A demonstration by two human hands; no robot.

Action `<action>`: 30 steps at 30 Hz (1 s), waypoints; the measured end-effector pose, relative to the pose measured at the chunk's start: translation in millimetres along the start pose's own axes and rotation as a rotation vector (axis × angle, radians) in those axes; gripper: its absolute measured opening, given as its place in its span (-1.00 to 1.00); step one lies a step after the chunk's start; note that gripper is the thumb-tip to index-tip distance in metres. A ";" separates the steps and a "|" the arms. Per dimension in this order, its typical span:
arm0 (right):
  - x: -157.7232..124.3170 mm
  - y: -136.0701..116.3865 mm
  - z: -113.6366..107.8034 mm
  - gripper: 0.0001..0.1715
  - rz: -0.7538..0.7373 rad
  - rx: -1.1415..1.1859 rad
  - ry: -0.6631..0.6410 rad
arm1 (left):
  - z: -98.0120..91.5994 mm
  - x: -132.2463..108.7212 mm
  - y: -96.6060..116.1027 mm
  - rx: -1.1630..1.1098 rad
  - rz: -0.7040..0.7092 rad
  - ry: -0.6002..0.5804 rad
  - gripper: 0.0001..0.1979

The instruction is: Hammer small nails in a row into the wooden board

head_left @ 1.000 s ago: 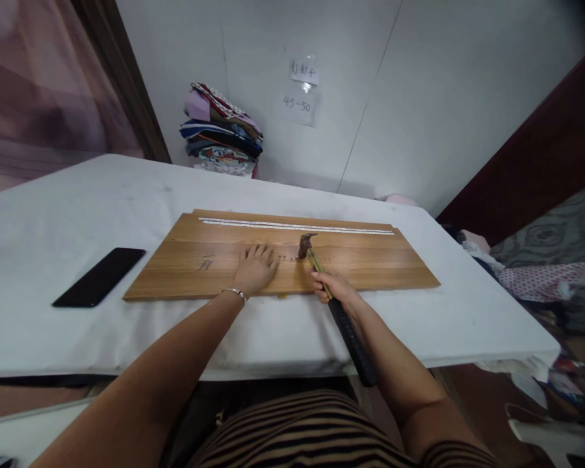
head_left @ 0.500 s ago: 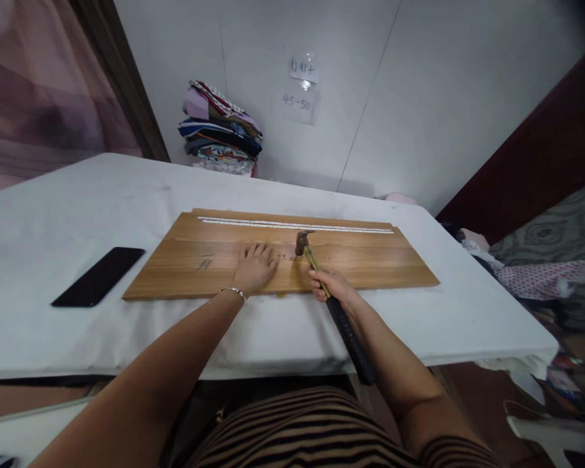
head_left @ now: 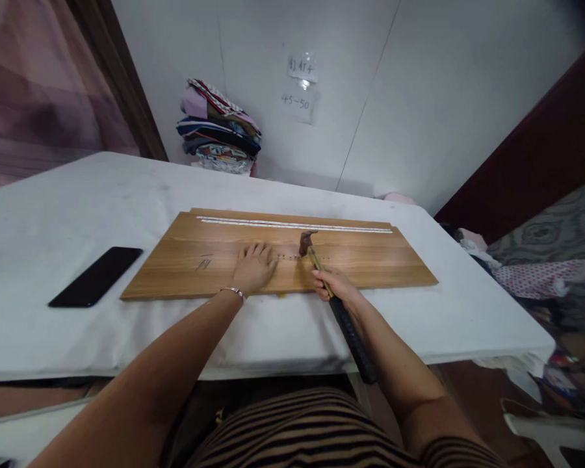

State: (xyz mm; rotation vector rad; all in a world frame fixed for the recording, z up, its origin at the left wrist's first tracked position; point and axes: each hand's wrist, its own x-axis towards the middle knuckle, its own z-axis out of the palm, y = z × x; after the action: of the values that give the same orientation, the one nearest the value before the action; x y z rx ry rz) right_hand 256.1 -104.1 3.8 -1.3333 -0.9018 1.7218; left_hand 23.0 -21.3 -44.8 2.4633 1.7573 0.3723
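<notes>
My left hand (head_left: 254, 268) lies flat on a wooden board (head_left: 380, 260), fingers spread and holding nothing. In my right hand (head_left: 337, 287) is a claw hammer (head_left: 347, 330), gripped on the yellow part of its handle above the black grip. The rusty hammer head (head_left: 306, 242) is over the middle of the board, close above a row of small nails (head_left: 290, 257); whether it touches one I cannot tell. That row runs sideways, just right of my left fingers. Several loose nails (head_left: 204, 262) lie on the board left of my left hand.
Two thin white strips (head_left: 292, 225) run along the board's far edge. A black phone (head_left: 96, 277) lies left of the board on the white-covered table (head_left: 141, 195). Folded clothes (head_left: 220, 127) are stacked against the wall, near paper notes (head_left: 298, 104).
My right hand and the hammer have shifted slightly to the right along the nail row. My left hand stays flat on the board.
</notes>
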 end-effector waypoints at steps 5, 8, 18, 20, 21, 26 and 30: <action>0.7 1.6 -0.1 -0.43 0.031 0.006 -0.007 | 0.1 0.5 0.2 0.006 -0.007 -0.004 -0.46; 1.4 2.0 -0.6 -0.43 0.011 0.009 -0.019 | 0.1 0.6 0.5 0.015 -0.011 -0.011 -0.45; 5.1 3.3 -2.5 -0.42 -0.005 0.004 -0.030 | 3.5 1.5 -2.9 0.010 -0.006 -0.001 -0.43; 5.3 2.3 -1.6 -0.43 -0.014 0.004 -0.031 | 4.2 1.6 -3.7 0.008 -0.006 0.000 -0.43; 5.4 1.9 -1.1 -0.44 -0.015 0.004 -0.029 | 4.5 1.6 -3.9 0.008 -0.006 0.001 -0.43; 4.3 1.6 -0.3 -0.43 0.024 0.005 -0.029 | 7.3 2.4 -5.2 0.010 -0.005 0.011 -0.43; 3.6 0.7 -0.3 -0.43 0.011 0.002 -0.042 | 8.6 2.5 -6.1 0.009 0.007 0.023 -0.44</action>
State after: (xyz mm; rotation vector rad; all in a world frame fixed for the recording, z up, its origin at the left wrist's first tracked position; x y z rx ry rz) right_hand 255.8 -101.2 1.5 -1.3071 -0.9180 1.7647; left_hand 20.3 -16.4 -54.1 2.4815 1.7633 0.3951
